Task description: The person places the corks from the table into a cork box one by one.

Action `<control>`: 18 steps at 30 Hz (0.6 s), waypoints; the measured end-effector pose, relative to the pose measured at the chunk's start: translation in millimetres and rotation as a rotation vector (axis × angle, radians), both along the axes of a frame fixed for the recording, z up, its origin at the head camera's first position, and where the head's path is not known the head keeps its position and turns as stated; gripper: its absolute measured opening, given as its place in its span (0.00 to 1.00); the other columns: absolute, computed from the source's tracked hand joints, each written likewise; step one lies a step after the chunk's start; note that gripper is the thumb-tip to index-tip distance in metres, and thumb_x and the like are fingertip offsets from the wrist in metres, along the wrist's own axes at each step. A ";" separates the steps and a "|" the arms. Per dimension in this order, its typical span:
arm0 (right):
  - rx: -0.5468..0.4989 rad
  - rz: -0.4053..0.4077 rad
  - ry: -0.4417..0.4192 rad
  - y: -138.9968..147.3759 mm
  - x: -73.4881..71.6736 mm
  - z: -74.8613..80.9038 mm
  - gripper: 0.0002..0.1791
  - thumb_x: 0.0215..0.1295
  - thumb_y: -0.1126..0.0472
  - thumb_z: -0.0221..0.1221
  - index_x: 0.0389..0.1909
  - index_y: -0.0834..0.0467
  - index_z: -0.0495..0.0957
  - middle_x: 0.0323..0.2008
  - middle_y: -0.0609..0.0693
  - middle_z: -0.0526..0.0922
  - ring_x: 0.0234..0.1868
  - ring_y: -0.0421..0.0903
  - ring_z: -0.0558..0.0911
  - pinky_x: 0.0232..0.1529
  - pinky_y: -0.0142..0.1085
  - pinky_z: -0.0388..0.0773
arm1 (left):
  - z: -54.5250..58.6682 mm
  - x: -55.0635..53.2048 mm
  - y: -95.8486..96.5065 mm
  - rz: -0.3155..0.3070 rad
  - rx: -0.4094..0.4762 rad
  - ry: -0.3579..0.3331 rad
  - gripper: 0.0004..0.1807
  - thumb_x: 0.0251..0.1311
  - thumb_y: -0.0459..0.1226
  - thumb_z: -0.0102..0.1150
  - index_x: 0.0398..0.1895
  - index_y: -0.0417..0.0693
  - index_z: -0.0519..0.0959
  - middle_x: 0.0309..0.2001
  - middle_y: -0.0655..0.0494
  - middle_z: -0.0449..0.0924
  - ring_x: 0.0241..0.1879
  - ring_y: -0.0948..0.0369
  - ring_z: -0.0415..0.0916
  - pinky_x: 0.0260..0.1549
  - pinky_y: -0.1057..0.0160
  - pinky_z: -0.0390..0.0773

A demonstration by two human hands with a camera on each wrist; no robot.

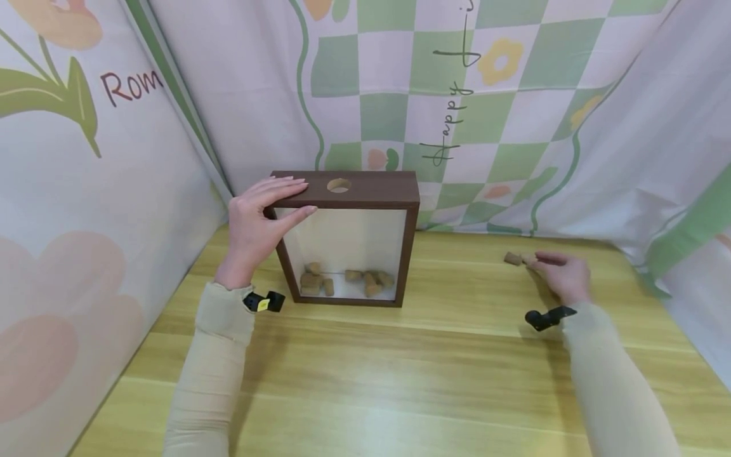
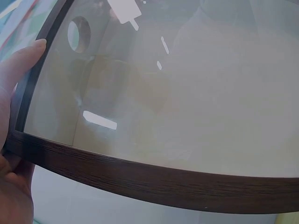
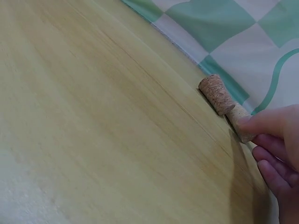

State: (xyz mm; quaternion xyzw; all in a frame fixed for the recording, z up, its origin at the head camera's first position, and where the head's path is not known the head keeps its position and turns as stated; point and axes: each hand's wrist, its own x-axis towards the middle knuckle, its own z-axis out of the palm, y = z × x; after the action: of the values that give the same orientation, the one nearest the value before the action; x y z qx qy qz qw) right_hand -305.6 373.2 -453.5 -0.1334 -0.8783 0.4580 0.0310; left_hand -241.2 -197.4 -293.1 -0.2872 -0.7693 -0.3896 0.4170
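A dark brown wooden shadow box [image 1: 410, 254] with a clear front stands upright on the table. Several corks [image 1: 371, 284] lie at its bottom, behind the pane, and a round hole [image 1: 339, 186] opens in its top. My left hand [image 1: 251, 222] grips the box's upper left corner, fingers over the top and thumb at the front edge. Off to the right, my right hand [image 1: 564, 277] pinches a pale cork [image 3: 239, 114] between thumb and fingers, low at the tabletop. Another, browner cork [image 3: 216, 94] lies right at the pinched one's end.
The light wood table [image 1: 365, 374] runs back to a hanging curtain [image 1: 388, 70] with green and white checks. A second printed curtain [image 1: 74, 209] borders the left side. Each wrist carries a small black camera strap.
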 end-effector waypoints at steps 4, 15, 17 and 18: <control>0.004 -0.016 0.007 0.1 0.8 -0.6 0.38 0.68 0.40 0.64 0.69 0.61 0.73 0.67 0.64 0.72 0.70 0.62 0.66 0.71 0.53 0.59 | -0.1 -0.1 0.0 0.001 -0.004 0.007 0.21 0.48 0.35 0.82 0.48 0.45 0.90 0.48 0.55 0.87 0.54 0.55 0.82 0.65 0.57 0.70; -0.015 -0.014 0.052 1.0 4.9 8.7 0.40 0.65 0.36 0.65 0.69 0.59 0.74 0.63 0.57 0.77 0.65 0.56 0.72 0.59 0.39 0.72 | 1.2 1.0 0.1 0.012 -0.006 -0.021 0.21 0.48 0.35 0.82 0.48 0.46 0.90 0.49 0.56 0.87 0.55 0.57 0.81 0.66 0.58 0.70; -0.022 -0.013 0.061 -0.9 6.3 14.3 0.41 0.64 0.34 0.65 0.69 0.58 0.74 0.64 0.57 0.77 0.65 0.56 0.72 0.64 0.44 0.70 | 1.1 1.1 0.4 0.013 -0.003 -0.026 0.21 0.48 0.35 0.82 0.48 0.47 0.90 0.49 0.57 0.87 0.55 0.57 0.81 0.66 0.58 0.69; -0.030 -0.014 0.067 -2.0 7.1 17.8 0.42 0.63 0.33 0.65 0.69 0.58 0.75 0.64 0.57 0.77 0.66 0.56 0.72 0.66 0.46 0.68 | 1.1 1.2 0.6 0.013 -0.003 -0.026 0.21 0.48 0.35 0.82 0.48 0.47 0.90 0.49 0.56 0.87 0.55 0.57 0.81 0.66 0.58 0.69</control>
State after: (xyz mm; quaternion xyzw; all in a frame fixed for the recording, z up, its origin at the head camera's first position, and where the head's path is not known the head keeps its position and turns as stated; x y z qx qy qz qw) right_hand -298.5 371.1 -435.7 -0.1244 -0.8690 0.4750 0.0616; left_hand -240.1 -196.8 -292.0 -0.2777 -0.7772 -0.3895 0.4089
